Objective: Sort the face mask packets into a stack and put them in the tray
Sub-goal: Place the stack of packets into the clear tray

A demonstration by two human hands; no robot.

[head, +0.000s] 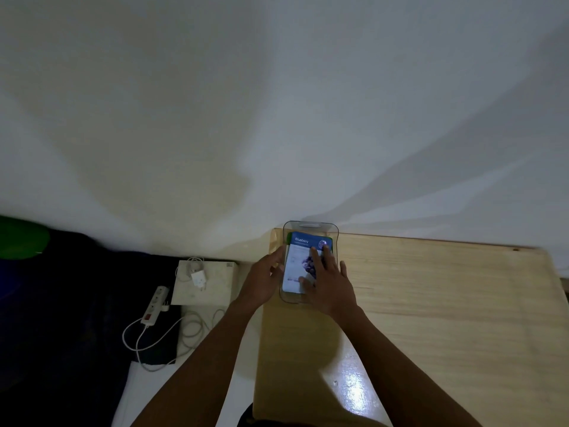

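Observation:
A clear plastic tray (310, 225) stands at the far left corner of the wooden table (431, 303). Inside it lies a stack of face mask packets (297, 260), the top one blue and white with "Blueberry" printed on it; a green packet edge (288, 238) peeks out beneath at the far left. My left hand (264, 278) holds the tray's left side, fingers at the stack's edge. My right hand (328, 280) lies flat on the top packet, fingers spread over its right half.
Left of the table, on the floor, sit a white box (204, 286) with a charger plug and cable on it, a power strip (155, 303) with looped cords, and dark fabric (61, 318). A white wall rises right behind the table.

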